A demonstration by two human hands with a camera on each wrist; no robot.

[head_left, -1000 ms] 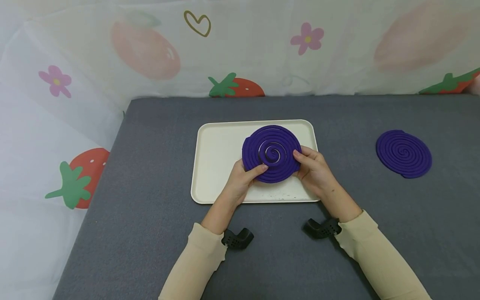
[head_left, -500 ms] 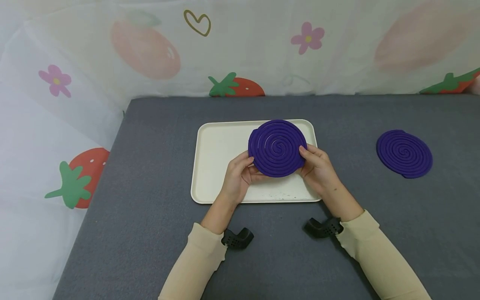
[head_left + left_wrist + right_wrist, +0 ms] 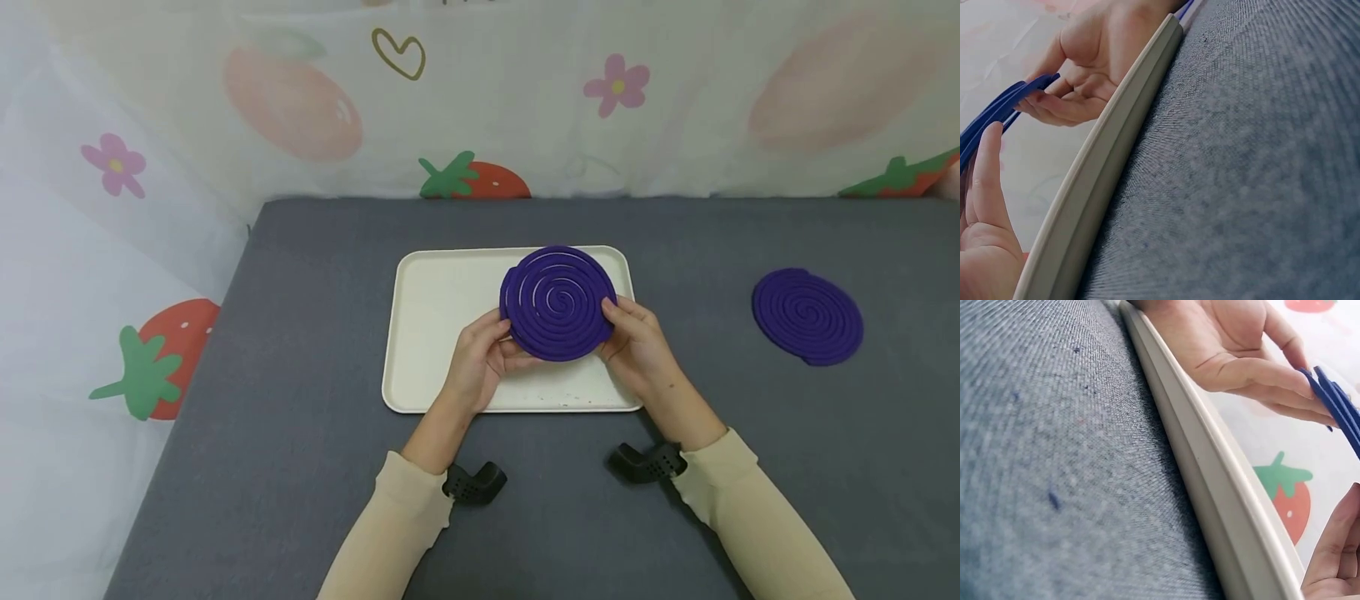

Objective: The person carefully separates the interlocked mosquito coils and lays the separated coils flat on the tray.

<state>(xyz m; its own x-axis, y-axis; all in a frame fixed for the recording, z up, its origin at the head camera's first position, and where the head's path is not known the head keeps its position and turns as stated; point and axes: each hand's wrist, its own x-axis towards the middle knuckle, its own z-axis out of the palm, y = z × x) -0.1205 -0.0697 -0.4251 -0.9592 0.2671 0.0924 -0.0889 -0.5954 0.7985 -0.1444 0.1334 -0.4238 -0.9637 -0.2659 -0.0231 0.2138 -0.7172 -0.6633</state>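
- Gray cloth [image 3: 300, 517] beneath white tray [image 3: 442, 296].
- Gripping purple coil [image 3: 559, 306] over tray with left hand [image 3: 476, 357] and right hand [image 3: 639, 347].
- Probably best: support both sides evenly, pinch lightly.

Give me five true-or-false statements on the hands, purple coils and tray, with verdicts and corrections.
1. The left hand and right hand hold a purple spiral coil raised above the cream tray. True.
2. The tray is round. False: it is rectangular with rounded corners.
3. A second purple spiral coil lies on the gray cloth. True.
4. That second coil sits left of the tray. False: it sits to the right.
5. A black device is on each wrist. True.
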